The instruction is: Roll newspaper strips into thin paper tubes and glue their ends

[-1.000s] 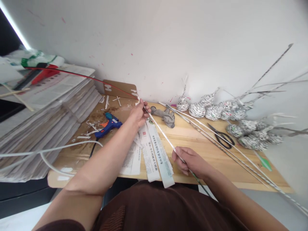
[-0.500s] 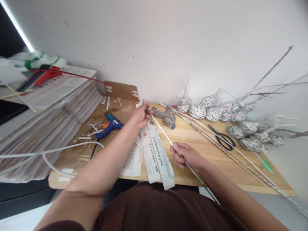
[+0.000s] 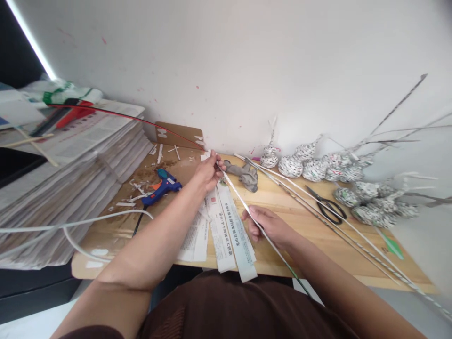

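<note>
A thin rolled paper tube point(image 3: 234, 189) runs slantwise between my hands, white in the middle and greenish toward its lower end. My left hand point(image 3: 211, 172) pinches its upper part. A thin red and dark length point(image 3: 148, 122) extends up and left from that hand; I cannot tell whether it is the same tube. Lower down, my right hand point(image 3: 264, 225) holds the tube between thumb and fingers. Printed paper strips point(image 3: 231, 230) lie beneath, between my hands. A crumpled grey cloth point(image 3: 249, 178) lies just right of my left hand.
A blue glue gun point(image 3: 163, 189) lies left among paper scraps, beside a tall newspaper stack point(image 3: 120, 146). Several woven paper gourd shapes point(image 3: 290, 165) line the wall at right. Black-handled scissors point(image 3: 331, 210) and long paper tubes point(image 3: 303, 198) lie on the wooden table point(image 3: 282, 254).
My right hand has shifted slightly up and left along the tube, and its fingers have loosened a little. My left hand keeps its pinch. The view has moved slightly.
</note>
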`<state>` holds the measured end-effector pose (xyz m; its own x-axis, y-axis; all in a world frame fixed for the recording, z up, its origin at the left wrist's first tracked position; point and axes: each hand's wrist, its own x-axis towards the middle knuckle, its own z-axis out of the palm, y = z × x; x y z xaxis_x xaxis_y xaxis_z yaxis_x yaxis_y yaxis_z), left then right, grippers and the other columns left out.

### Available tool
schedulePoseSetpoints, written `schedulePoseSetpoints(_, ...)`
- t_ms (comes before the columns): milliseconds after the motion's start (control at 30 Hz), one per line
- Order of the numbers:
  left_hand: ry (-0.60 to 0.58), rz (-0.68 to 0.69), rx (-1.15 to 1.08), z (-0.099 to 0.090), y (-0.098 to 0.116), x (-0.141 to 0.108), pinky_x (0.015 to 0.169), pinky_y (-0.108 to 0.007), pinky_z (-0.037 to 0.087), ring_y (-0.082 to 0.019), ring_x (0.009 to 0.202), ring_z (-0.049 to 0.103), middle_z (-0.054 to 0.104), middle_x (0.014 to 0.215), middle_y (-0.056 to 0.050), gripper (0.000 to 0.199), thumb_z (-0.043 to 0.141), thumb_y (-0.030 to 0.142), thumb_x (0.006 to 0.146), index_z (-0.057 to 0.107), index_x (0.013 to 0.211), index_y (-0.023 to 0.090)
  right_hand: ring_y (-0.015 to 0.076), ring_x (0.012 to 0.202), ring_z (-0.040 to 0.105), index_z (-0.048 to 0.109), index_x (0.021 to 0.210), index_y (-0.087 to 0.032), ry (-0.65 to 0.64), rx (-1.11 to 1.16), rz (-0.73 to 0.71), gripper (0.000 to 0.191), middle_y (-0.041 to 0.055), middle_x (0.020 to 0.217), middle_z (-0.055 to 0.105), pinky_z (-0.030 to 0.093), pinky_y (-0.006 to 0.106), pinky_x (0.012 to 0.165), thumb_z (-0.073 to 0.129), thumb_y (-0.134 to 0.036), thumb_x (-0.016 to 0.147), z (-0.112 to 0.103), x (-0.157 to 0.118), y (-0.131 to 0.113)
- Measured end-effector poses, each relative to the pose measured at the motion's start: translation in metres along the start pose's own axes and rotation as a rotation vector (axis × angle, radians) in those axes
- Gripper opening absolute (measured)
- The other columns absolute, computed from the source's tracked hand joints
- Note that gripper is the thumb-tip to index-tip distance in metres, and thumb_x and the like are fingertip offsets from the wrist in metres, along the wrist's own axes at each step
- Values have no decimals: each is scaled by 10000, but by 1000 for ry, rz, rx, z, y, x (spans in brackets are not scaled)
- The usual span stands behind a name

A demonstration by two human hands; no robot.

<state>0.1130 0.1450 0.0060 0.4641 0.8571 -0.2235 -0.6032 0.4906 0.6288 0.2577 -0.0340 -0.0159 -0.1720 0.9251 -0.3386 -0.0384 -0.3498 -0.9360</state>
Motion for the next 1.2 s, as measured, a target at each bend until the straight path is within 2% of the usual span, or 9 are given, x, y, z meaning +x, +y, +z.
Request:
schedulePoseSetpoints(100,1,4,-7,1,1,-1,325,-95,237,-48,436,485,455,530,32,336,534,430,871,474,703,146,81,400,412,512,791,-179,60,-3,-49,373,-71,467,415,315,211,433,465,-534,899,0,10,-3)
schedulePoseSetpoints(200,-16,-5,-39,1,2,-2,323,-90,220,-42,433,475,440,529,36,329,508,409,893,471,705,141,88,367,354,445,742,-201,-120,214,-1,356,-100,409,288,284,211,409,470,-522,895,0,15,-3)
schedulePoseSetpoints(267,-25,-4,-44,1,2,-2,322,-90,216,-42,433,476,438,535,33,321,467,385,918,475,713,139,97,372,370,459,783,-204,-172,241,26,356,-96,430,302,282,216,398,444,-541,898,2,16,-2)
schedulePoseSetpoints(367,-37,19,-19,-2,-1,1,326,-97,237,-49,440,490,457,554,24,311,469,378,919,493,722,137,104,416,430,519,871,-194,-4,-46,-50,384,-64,504,428,323,230,429,421,-564,902,6,18,-4)
schedulePoseSetpoints(500,-66,42,8,-6,-5,4,350,-108,306,-65,479,524,504,592,7,293,576,395,858,533,735,132,112,529,480,545,792,-193,241,-407,-260,325,-21,600,516,362,245,526,517,-505,878,8,23,-8)
schedulePoseSetpoints(700,-60,23,10,-2,-4,0,343,-99,287,-58,467,515,485,569,17,300,576,390,860,527,720,129,99,352,356,492,799,-204,-106,122,-11,341,-98,433,281,264,223,392,409,-512,917,5,26,-9)
schedulePoseSetpoints(867,-54,14,16,1,-4,-3,351,-103,304,-62,463,517,486,571,15,283,541,372,885,516,734,134,92,392,418,526,798,-177,42,51,-96,359,-70,455,423,279,217,406,508,-527,877,6,35,-14)
schedulePoseSetpoints(1067,-110,-27,-16,0,-5,-2,340,-95,297,-59,462,510,466,565,19,293,517,371,896,513,728,131,96,381,335,467,751,-206,-196,397,43,290,-88,411,285,271,231,431,488,-455,897,4,39,-14)
schedulePoseSetpoints(1200,-97,-10,3,0,-6,-3,343,-107,319,-70,468,518,480,578,13,284,541,385,880,527,742,137,107,391,403,516,789,-191,-65,286,8,319,-63,440,405,256,237,428,498,-495,886,4,44,-15)
